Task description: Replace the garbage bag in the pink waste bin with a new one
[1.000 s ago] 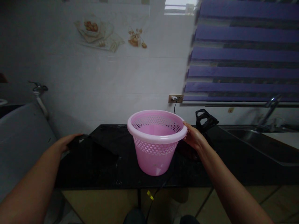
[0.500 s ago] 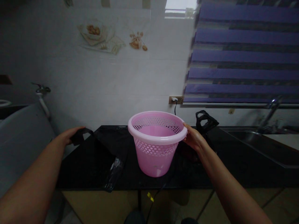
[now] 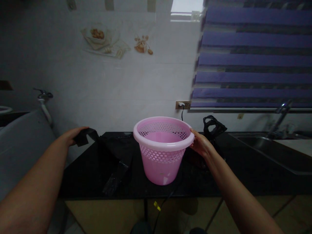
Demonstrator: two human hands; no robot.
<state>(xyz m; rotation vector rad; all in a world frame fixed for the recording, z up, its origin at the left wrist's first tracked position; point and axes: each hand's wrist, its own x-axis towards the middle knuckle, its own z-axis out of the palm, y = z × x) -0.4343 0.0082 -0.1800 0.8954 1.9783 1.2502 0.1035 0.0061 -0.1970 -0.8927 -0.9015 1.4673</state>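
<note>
A pink plastic basket (image 3: 159, 165) with a perforated band stands upright on the black countertop (image 3: 195, 188). My right hand (image 3: 200, 143) grips its rim at the right side, thumb on top and fingers under the lip. Off to the left, my left hand (image 3: 73, 135) is closed on the handle of a black plastic bag (image 3: 114, 172), holding it up from the counter. The rest of that bag droops toward the basket's left side. Behind my right hand sits a second black plastic bag (image 3: 214, 128) with its handle loop standing up.
A sink (image 3: 258, 152) with a faucet (image 3: 280, 117) lies at the right. A plugged-in cord hangs from the wall outlet (image 3: 183, 105). At the left are a white appliance (image 3: 29, 136) and a wall tap (image 3: 43, 95). A yellow-tagged cord (image 3: 157, 205) crosses the counter's front edge.
My left hand has risen slightly with the bag's handle, and the bag's loose end has shifted left and up. The basket and my right hand stay nearly in place.
</note>
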